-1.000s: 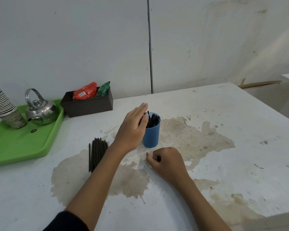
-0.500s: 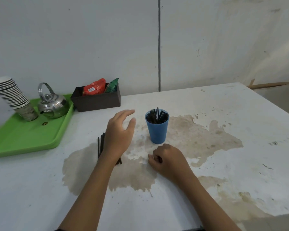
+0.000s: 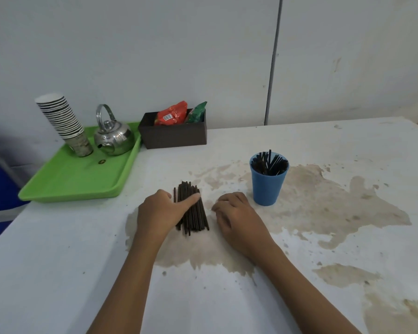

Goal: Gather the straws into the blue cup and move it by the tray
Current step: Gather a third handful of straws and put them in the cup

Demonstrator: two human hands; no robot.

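the left hand (image 3: 163,210) covers the near-left part of the loose straws (image 3: 192,208), so how many lie under its palm cannot be told, and the lower ends of the straws in the blue cup (image 3: 267,184) are hidden by its wall. both forearms are cut off at the bottom edge. the loose straws lie in a flat bundle on the desk (image 3: 58,273), between the two hands. the left hand rests on them with its thumb laid straight across the bundle, fingers relaxed rather than gripping. the right hand (image 3: 237,215) sits just right of the bundle, knuckles up, fingers loosely curled on the desk and holding nothing. the blue cup stands upright just beyond the right hand, well apart from the green tray (image 3: 77,179) at far left.
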